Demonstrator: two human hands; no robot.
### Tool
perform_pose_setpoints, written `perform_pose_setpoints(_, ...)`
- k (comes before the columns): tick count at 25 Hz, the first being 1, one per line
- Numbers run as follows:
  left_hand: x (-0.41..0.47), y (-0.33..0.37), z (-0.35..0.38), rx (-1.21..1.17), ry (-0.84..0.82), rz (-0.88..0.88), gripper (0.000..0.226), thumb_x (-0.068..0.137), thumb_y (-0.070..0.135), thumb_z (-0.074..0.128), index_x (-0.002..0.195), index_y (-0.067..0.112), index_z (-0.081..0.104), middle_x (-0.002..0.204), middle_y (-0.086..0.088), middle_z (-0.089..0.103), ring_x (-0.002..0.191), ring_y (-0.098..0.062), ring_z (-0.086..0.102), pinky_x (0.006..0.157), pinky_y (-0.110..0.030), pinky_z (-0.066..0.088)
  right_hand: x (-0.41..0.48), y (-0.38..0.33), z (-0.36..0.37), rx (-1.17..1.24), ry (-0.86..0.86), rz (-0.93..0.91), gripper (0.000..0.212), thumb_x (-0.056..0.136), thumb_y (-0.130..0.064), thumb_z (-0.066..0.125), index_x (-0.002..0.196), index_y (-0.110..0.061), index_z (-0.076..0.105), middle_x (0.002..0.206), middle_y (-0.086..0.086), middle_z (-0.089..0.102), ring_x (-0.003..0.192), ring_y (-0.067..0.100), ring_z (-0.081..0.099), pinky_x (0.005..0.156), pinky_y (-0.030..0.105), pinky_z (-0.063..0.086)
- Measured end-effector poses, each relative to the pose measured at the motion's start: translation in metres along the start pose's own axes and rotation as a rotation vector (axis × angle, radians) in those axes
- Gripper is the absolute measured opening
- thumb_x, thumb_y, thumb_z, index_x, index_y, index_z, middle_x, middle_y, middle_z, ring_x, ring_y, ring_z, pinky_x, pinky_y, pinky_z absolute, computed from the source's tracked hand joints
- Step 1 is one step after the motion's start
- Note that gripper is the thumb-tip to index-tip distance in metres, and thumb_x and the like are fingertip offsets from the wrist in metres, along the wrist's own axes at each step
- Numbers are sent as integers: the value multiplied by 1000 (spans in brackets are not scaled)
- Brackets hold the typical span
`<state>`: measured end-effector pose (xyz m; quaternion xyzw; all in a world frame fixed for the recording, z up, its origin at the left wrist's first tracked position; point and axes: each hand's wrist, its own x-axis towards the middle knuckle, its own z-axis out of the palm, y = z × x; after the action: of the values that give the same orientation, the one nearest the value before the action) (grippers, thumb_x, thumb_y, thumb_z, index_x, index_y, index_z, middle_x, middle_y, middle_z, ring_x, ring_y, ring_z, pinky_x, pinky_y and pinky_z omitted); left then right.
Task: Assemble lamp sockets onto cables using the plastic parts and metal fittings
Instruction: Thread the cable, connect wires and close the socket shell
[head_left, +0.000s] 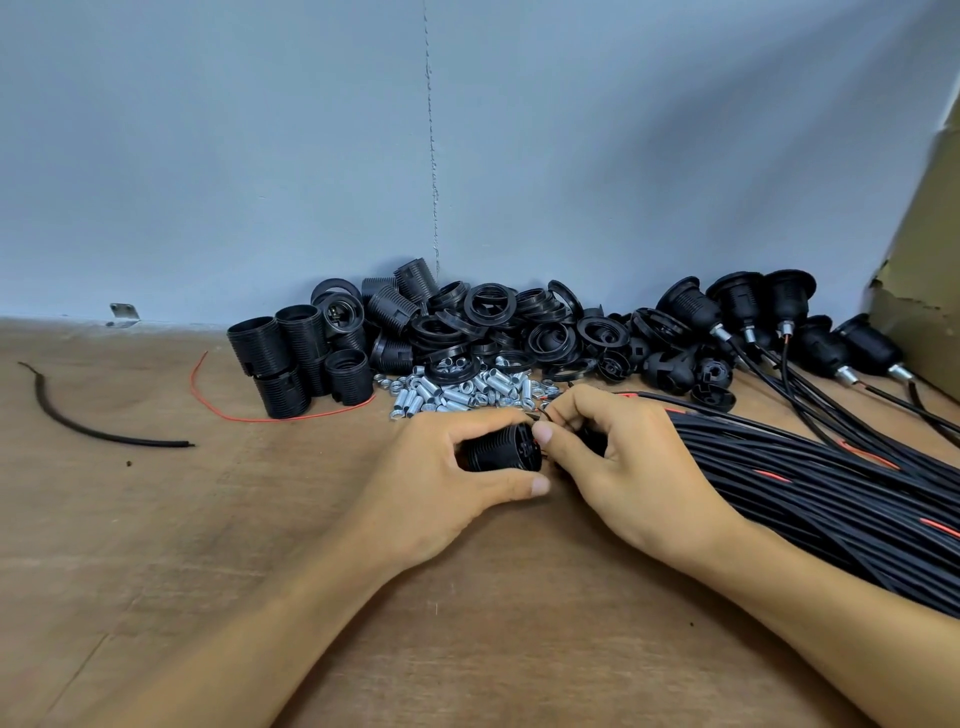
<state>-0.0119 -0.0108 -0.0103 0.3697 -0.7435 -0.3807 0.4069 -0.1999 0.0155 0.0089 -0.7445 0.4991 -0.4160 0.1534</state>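
Socket (498, 447), black and ribbed, lies on its side low over the bench (156, 519) near the middle of the view. The left hand (441, 483) grips it, fingers curled over its top and thumb wrapped underneath. The right hand (623, 457), meeting it from 3 o'clock, pinches thin wire ends (540, 414) between thumb and forefinger right at the socket's end. A black part sits half hidden under that palm; what it is cannot be told.

At 12 o'clock from the hands lies a heap of metal fittings (457, 389), small silver tubes and nuts, with a pile of black rings (498, 322) just behind it against the wall (260, 156). At 10 o'clock stand ribbed sleeves (296, 358), some stacked, and a loose red wire (270, 418) curves round their foot. Far out at 9 o'clock lies a cable scrap (78, 423). A thick bundle of cables (831, 478) runs from 3 toward 5 o'clock beside the right forearm. At 1 o'clock sit dome caps (670, 364), and at 2 o'clock finished sockets (753, 306) on leads lie near a cardboard box (919, 291).
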Motion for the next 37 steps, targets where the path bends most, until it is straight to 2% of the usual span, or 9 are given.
perform_pose_setpoints(4, 0, 1, -1, -70, -32, 19, 31, 82, 17, 85, 110, 27, 77, 106, 6, 78, 105, -18, 72, 97, -31, 55, 0, -1, 0, 28, 16, 26, 16, 95, -18, 65, 79, -20, 65, 65, -9, 63, 68, 5, 59, 61, 14, 39)
perform_pose_setpoints(9, 1, 2, -3, -128, -39, 2, 25, 85, 13, 82, 108, 22, 77, 103, -3, 78, 103, -27, 73, 100, -46, 54, 0, 1, 1, 43, -2, 70, 15, 96, -22, 63, 81, -22, 65, 69, -8, 65, 72, 8, 61, 69, 19, 46)
perform_pose_setpoints(15, 1, 2, -3, -128, -61, -6, 27, 83, 14, 83, 108, 22, 77, 103, -4, 78, 104, -28, 72, 99, -39, 54, 0, 2, 1, 34, -19, 66, 17, 97, -21, 62, 80, -22, 64, 73, -11, 67, 70, 6, 61, 65, 14, 43)
perform_pose_setpoints(21, 1, 2, 0, -104, -46, -9, 35, 80, 9, 85, 112, 21, 77, 107, 4, 78, 106, -18, 72, 99, -31, 54, -1, 2, 2, 7, -5, 44, 18, 96, -19, 63, 79, -21, 64, 70, -9, 65, 62, 3, 56, 58, 11, 38)
perform_pose_setpoints(24, 1, 4, 1, -65, -49, -9, 33, 80, 10, 85, 111, 21, 77, 105, 0, 78, 105, -23, 71, 99, -38, 53, -2, 2, 3, -20, -5, 29, 18, 96, -18, 63, 77, -18, 64, 64, -5, 61, 54, 3, 49, 52, 10, 35)
perform_pose_setpoints(28, 2, 4, 3, -23, -58, -5, 34, 81, 12, 85, 112, 21, 76, 107, -2, 77, 108, -28, 69, 101, -48, 51, -2, 2, 3, -53, -4, 12, 18, 95, -17, 63, 77, -19, 63, 63, -5, 58, 57, 4, 49, 53, 11, 34)
perform_pose_setpoints(32, 2, 3, 1, -36, -57, -21, 34, 81, 13, 85, 112, 24, 77, 107, 1, 77, 107, -23, 71, 101, -46, 52, -1, 3, 3, -34, -5, 23, 18, 95, -16, 65, 77, -18, 64, 62, -7, 60, 54, -1, 49, 53, 9, 34)
perform_pose_setpoints(35, 2, 3, 0, -71, -40, -25, 33, 81, 11, 84, 111, 23, 77, 105, 0, 78, 105, -22, 71, 99, -39, 54, -1, 2, 2, 12, 21, 39, 18, 93, -21, 66, 77, -26, 65, 67, -16, 64, 65, 1, 57, 60, 12, 39)
perform_pose_setpoints(37, 2, 2, 0, -79, -30, -19, 31, 81, 10, 84, 108, 23, 77, 102, -1, 78, 103, -25, 71, 96, -37, 54, -1, 2, 1, 27, 33, 45, 15, 92, -23, 66, 78, -28, 65, 71, -15, 67, 74, 5, 61, 64, 15, 43)
